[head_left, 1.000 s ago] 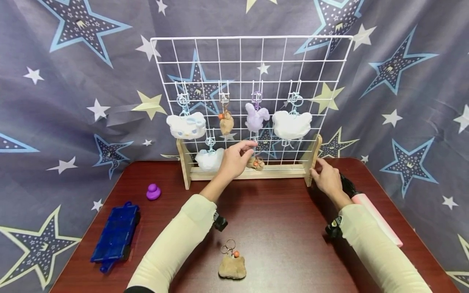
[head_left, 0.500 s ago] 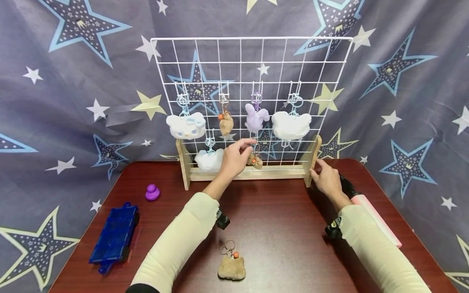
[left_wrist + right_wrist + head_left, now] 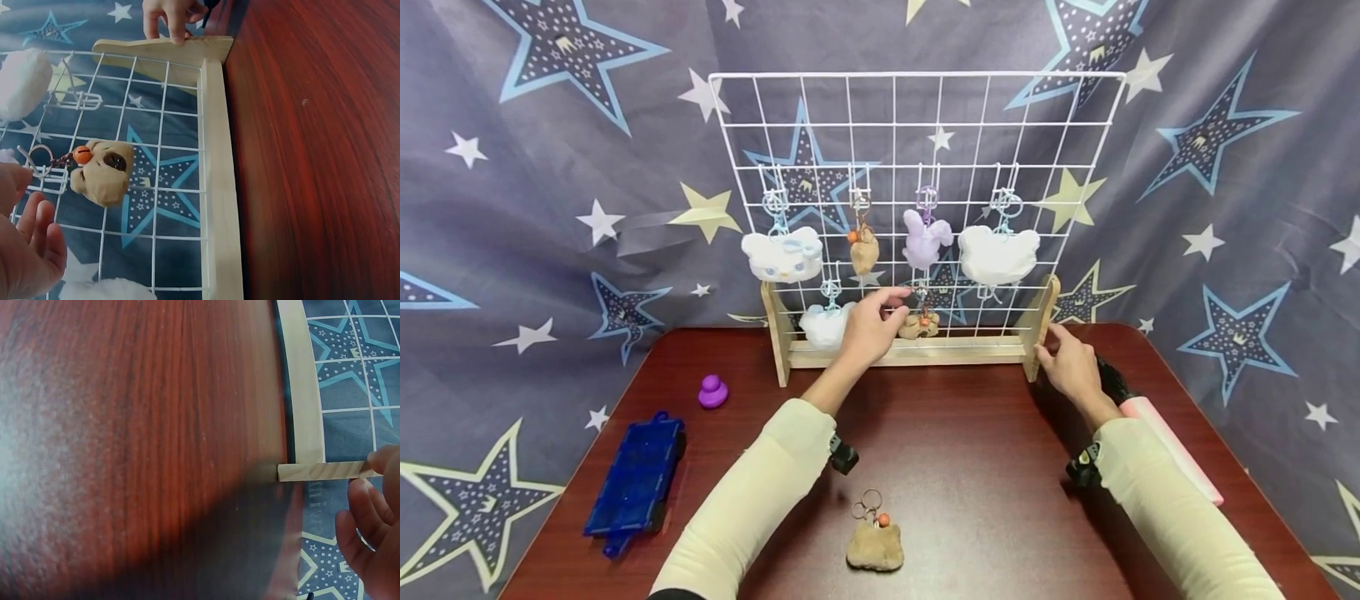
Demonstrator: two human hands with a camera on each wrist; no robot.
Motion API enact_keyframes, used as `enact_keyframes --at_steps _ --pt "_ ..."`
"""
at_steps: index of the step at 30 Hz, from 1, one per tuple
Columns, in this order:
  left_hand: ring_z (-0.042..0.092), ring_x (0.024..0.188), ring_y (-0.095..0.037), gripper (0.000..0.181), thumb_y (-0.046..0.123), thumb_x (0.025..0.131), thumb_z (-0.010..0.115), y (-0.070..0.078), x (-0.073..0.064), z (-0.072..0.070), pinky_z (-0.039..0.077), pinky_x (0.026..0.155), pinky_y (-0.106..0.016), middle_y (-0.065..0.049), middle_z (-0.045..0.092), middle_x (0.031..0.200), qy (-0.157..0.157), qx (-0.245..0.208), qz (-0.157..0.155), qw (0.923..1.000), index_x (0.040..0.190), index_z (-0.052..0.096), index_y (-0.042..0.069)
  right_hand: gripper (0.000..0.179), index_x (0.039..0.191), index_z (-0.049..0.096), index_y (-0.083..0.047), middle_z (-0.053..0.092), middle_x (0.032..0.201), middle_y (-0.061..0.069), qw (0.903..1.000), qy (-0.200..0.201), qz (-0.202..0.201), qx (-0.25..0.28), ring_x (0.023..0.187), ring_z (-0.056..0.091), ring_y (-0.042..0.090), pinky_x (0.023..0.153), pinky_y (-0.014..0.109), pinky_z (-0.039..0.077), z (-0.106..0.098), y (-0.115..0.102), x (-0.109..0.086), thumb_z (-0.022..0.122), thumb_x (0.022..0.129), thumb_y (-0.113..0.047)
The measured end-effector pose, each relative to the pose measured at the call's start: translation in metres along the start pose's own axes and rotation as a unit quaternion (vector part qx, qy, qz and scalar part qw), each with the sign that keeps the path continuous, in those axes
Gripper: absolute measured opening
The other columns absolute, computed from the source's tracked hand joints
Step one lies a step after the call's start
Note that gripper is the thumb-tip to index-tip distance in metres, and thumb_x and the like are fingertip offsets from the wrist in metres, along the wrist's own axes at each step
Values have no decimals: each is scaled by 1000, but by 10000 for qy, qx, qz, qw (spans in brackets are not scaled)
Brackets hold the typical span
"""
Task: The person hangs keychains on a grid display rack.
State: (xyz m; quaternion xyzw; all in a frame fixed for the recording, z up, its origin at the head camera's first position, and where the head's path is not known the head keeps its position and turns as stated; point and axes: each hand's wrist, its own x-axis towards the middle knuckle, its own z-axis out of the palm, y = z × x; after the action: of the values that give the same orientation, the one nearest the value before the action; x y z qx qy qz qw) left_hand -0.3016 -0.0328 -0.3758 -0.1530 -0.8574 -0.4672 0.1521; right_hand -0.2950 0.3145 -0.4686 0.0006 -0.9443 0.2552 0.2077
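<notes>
A small brown plush keychain [image 3: 917,326] with an orange bell hangs low on the white wire rack [image 3: 893,126]. Its metal ring [image 3: 41,161] is on a wire hook in the left wrist view. My left hand [image 3: 868,327] is just left of it, fingers loosely bent and apart from the plush; nothing shows in its grasp. The index fingertip lies close to the ring, and whether they touch is unclear. With thumb and fingers, my right hand [image 3: 1070,364] pinches the rack's right wooden end board [image 3: 328,471].
Several other plush keychains hang on the rack, including a purple one [image 3: 927,240] and a white one [image 3: 997,255]. A brown plush keychain [image 3: 876,546] lies near the table's front. Left are a purple duck [image 3: 712,392] and blue tray [image 3: 636,477]; right is a pink-handled object [image 3: 1172,450].
My left hand has drawn slightly left, away from the low brown plush keychain, which has swung and now shows more. My right hand stays on the end board.
</notes>
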Motion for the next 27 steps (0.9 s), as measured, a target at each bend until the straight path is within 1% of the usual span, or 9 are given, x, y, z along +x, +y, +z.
enact_keyframes --at_steps 4,7,13,19,24,27 --pt "65 78 -19 27 15 93 68 -4 -7 -7 49 71 -27 -7 76 104 -72 46 57 9999 120 73 13 44 136 58 -10 78 99 18 10000 -32 49 -2 98 70 48 85 60 52 0 -1 0 66 94 -21" --pt "64 78 -18 27 15 93 68 -9 -13 -11 48 72 -26 -7 75 102 -133 124 125 9998 119 74 13 45 137 58 -10 78 99 18 9999 -49 93 -5 99 70 48 85 60 52 0 -1 0 67 94 -22" --pt "64 80 -18 27 13 93 69 -22 -26 -18 48 74 -25 -8 76 102 -401 151 107 9990 120 73 11 46 138 58 -10 78 99 18 9999 -60 86 5 99 70 48 86 60 52 -2 -2 1 67 94 -22" --pt "65 79 -17 28 13 93 68 -28 -42 -28 50 71 -25 -8 76 103 -697 177 55 9974 121 72 12 44 137 58 -9 78 99 18 9999 -101 85 -8 99 70 48 86 60 51 -4 -2 -1 67 95 -20" --pt "68 86 -18 29 14 94 67 -37 -55 -37 52 78 -28 -8 76 104 -955 276 85 9950 122 72 12 44 136 58 -9 78 99 18 9999 -103 63 -6 99 70 48 85 60 51 -4 -2 -1 67 95 -19" --pt "69 90 -21 30 12 93 68 -46 -62 -41 53 81 -30 -10 76 105 -1053 320 162 9938 123 71 10 44 136 58 -9 78 99 18 9999 -111 68 -6 99 70 48 85 60 51 -3 -3 -1 67 95 -20"
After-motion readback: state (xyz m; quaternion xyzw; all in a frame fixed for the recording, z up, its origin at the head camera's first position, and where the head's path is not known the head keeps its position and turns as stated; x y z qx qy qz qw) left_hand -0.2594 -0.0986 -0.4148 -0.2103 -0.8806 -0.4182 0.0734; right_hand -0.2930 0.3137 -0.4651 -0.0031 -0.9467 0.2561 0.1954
